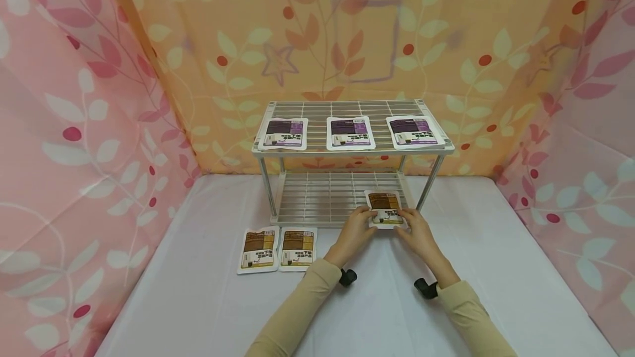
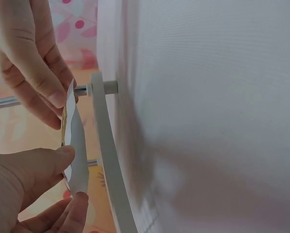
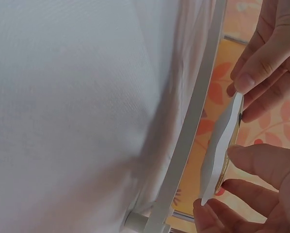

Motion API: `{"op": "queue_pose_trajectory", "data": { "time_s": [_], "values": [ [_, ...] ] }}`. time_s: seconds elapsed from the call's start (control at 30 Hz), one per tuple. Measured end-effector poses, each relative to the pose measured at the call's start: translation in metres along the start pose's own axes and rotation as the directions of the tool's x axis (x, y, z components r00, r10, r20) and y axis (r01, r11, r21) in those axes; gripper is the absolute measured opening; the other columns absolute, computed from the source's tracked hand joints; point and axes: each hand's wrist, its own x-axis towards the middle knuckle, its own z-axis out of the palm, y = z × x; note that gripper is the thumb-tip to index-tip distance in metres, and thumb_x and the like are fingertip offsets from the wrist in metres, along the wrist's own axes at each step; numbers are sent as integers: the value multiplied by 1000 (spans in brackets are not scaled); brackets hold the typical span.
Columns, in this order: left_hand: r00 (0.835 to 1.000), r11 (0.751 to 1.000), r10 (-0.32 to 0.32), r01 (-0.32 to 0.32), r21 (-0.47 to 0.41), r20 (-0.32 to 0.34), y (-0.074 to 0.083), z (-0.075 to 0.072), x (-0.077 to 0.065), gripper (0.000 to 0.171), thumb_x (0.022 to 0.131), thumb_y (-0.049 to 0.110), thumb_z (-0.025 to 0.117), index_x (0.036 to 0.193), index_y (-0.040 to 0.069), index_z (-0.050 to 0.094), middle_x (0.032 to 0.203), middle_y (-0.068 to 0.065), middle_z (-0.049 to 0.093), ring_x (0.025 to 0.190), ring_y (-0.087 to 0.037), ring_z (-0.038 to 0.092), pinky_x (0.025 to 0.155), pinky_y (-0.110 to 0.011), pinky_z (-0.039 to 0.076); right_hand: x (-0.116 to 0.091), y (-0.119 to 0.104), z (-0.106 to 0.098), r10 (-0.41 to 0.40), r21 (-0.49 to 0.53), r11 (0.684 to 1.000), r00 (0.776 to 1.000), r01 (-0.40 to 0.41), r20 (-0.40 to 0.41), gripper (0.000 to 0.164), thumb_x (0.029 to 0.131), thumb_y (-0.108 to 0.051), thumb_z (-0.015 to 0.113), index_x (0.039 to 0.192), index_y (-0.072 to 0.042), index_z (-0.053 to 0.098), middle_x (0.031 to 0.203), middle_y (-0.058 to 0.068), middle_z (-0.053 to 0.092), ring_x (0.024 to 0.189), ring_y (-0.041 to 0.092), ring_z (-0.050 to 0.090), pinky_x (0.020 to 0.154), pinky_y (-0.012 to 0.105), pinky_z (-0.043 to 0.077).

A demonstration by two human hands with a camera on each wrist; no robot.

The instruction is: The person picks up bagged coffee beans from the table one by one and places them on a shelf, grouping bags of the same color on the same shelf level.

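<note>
A flat brown-and-white pouch [image 1: 386, 201] is held between both hands at the right front of the rack's lower shelf [image 1: 319, 194]. My left hand [image 1: 353, 236] pinches its left edge between thumb and fingers, the thumb on the printed side. At the opposite edge my right hand [image 1: 420, 236] grips it with thumb and fingers. Both wrist views show the pouch [image 2: 78, 150] nearly edge-on, close over the shelf's front rail [image 3: 193, 119]. Two more brown pouches, a left one [image 1: 259, 250] and a right one [image 1: 297, 249], lie side by side on the table left of my left hand.
On the rack's upper shelf [image 1: 317, 108] three purple-and-white pouches lie in a row: left [image 1: 284, 134], middle [image 1: 350, 133] and right [image 1: 415, 131]. The metal leg [image 1: 430, 183] stands just behind my right hand. A white cloth covers the table [image 1: 198, 296]; patterned curtains [image 1: 208, 70] enclose it.
</note>
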Motion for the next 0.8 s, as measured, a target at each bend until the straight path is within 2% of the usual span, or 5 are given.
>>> {"op": "queue_pose_trajectory", "data": {
  "time_s": [0.13,0.33,0.57,0.67,0.8],
  "values": [
    [1000,1000,-2,2,24,3,3,3,4,36,81,14,72,116,8,65,123,-13,58,115,-25,54,93,-31,47,2,1,1,19,-15,1000,999,-19,29,47,82,-6,67,121,15,52,119,36,48,110,51,46,92,60,39],
    [1000,999,-11,10,44,13,3,9,11,36,81,14,71,116,8,65,123,-13,58,115,-26,54,93,-33,48,4,5,5,23,-22,1000,999,-22,37,48,84,-10,64,122,16,50,123,41,43,111,56,42,92,64,36],
    [1000,999,-19,18,51,23,1,16,20,36,81,13,70,117,10,64,122,-11,59,114,-26,54,94,-35,47,7,15,9,-50,-5,999,999,50,-1,56,88,-28,60,124,14,49,123,44,40,108,61,40,90,66,35],
    [1000,997,-6,4,75,19,1,18,24,36,81,14,70,117,10,64,116,-8,60,109,-22,56,92,-32,47,10,13,8,-15,-43,999,999,17,34,55,89,-25,60,126,14,48,126,44,38,111,60,39,92,66,34],
    [1000,995,-11,8,96,29,0,19,27,37,81,15,71,117,12,64,117,-6,60,108,-22,55,91,-31,47,14,8,6,61,-93,994,993,-52,101,54,86,-14,64,125,18,45,128,45,35,114,61,37,93,67,33]
  ]
}}
